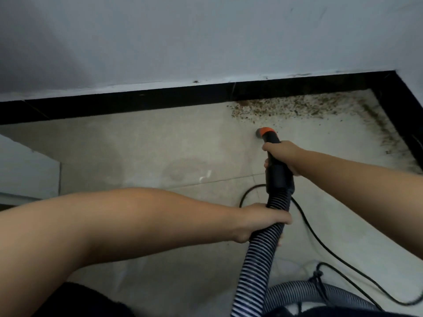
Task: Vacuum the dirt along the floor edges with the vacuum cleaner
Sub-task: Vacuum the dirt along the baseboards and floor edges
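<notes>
Black nozzle (273,154) within right-hand fingers (266,164); dirt (286,106) beyond

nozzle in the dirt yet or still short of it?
Short of it. The nozzle sits on bare floor, just below the dirt banked along the skirting.

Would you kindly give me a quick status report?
Right hand grips nozzle, left hand grips hose. Dirt just ahead. Power cord alongside.

Dirt (295,106) along baseboard (160,102), beyond nozzle (263,133).
</notes>
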Motion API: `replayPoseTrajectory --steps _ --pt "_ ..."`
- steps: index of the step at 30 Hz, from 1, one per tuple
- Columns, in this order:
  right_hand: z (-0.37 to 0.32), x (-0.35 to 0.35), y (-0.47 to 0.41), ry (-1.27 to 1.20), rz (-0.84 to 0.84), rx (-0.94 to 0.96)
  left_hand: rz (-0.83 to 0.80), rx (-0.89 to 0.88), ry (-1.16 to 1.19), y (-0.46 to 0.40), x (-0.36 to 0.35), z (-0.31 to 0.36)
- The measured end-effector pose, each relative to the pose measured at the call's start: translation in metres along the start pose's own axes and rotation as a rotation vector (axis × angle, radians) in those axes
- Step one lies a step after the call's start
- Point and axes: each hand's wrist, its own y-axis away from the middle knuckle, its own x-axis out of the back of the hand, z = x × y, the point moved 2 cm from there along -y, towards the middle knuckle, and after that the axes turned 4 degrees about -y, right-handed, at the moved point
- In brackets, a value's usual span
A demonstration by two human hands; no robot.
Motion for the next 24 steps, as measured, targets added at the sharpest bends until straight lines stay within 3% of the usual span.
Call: replayPoseTrajectory --steps 4,10,17,24 --pt "0.032 0.029 -0.018 -0.198 0.015 0.059 0.047 0.019 -0.099 -0.021 -0.014 0.008" --pt "0.072 0.08 -0.023 -0.29 0.003 0.085 0.132 0.034 -0.191 -0.052 -0.066 0.021" --pt "0.037 0.086 -0.038 -0.278 -0.034 0.095 0.274 0.023 0.022 -0.06 -0.059 0.059" --pt "0.01 0.046 -0.025 -0.125 -0.152 0.081 0.141 0.19 0.044 -0.028 -0.036 0.06"
